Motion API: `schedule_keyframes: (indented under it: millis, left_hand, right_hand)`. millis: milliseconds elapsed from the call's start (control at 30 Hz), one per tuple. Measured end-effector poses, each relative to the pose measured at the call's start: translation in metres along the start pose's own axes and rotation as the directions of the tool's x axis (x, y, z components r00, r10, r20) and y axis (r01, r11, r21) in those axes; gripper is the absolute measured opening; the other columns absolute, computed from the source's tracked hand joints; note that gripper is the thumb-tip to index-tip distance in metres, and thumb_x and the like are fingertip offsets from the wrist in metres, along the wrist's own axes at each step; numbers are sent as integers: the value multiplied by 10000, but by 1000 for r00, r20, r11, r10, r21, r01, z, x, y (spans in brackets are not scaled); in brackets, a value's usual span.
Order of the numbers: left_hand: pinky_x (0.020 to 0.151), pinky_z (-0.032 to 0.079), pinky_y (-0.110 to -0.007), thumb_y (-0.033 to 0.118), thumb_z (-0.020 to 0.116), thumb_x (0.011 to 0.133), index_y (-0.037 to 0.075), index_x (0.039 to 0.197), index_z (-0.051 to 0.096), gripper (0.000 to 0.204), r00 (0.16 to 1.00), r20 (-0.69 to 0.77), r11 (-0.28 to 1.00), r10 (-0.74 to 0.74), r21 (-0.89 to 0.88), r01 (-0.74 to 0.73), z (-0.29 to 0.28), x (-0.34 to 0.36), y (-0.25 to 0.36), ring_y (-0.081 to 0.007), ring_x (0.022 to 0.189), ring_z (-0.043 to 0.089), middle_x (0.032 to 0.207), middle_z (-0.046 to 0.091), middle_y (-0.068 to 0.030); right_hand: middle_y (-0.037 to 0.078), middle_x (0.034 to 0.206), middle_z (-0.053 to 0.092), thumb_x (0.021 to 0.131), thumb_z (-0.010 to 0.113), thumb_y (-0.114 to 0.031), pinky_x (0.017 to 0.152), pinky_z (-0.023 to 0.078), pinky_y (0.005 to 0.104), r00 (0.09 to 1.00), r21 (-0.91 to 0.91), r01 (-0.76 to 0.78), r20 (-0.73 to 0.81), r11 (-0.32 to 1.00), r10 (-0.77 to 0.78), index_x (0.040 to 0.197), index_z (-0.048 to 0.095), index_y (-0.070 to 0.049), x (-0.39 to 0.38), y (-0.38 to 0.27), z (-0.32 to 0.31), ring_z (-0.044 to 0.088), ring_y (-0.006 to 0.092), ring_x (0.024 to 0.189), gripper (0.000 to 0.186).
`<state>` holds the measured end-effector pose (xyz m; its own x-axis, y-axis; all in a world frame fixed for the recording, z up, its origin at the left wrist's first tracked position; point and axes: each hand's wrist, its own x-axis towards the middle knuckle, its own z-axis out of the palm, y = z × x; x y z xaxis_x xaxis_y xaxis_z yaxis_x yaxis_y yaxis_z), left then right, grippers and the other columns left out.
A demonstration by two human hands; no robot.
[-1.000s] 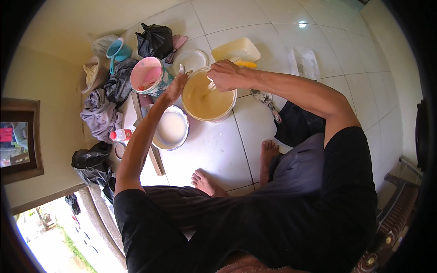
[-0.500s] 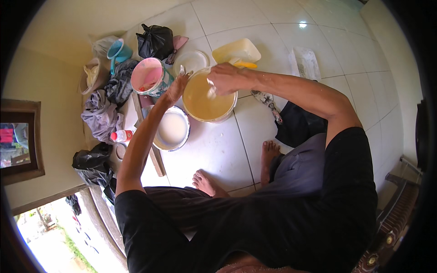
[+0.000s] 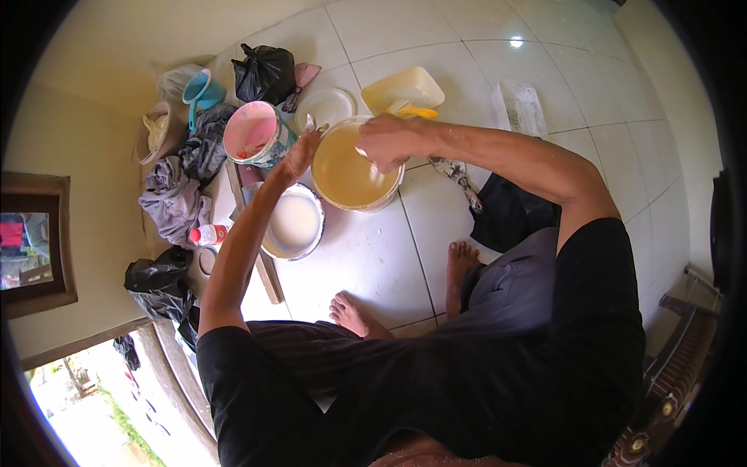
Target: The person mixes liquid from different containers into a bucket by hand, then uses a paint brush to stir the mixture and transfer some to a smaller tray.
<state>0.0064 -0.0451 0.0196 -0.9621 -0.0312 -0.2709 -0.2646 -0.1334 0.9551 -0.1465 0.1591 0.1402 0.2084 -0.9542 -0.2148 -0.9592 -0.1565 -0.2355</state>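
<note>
Farther right now, the pale, blurred implement [image 3: 377, 176] the right hand [image 3: 387, 141] grips is inside a round whitish plastic bucket [image 3: 369, 208] of yellowish liquid [image 3: 338, 175] on white tiles [image 3: 377, 261]; left hand [image 3: 299, 156] at its rim, grip unclear.

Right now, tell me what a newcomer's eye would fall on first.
Probably the wide bucket of yellowish liquid, upper middle, with the right hand over it and the left hand at its left side. Next might come the pink-lined bucket to its left, then the knotted black bag just beyond that.
</note>
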Motion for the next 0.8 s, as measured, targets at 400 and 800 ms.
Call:
schedule_keyframes:
  millis: [400,800]
  left_hand:
    - [1124,243,-341,693,214,923,20,1452,286,859,999,-47,1000,-10,19,11,13,5,10,-220,1326,358,1450,390,-117]
    - [1102,278,-336,729,243,895,41,1446,297,883,999,-50,999,-2,48,4,9,-2,9,-209,1306,383,1430,406,-109]
  right_hand:
    - [190,621,601,512,623,-28,521,478,427,988,-109,31,-150,994,-47,579,604,12,-8,14,7,607,354,611,80]
    - [189,596,580,483,623,-29,505,460,426,998,-100,46,48,994,-41,575,609,7,-8,2,-2,594,349,600,100]
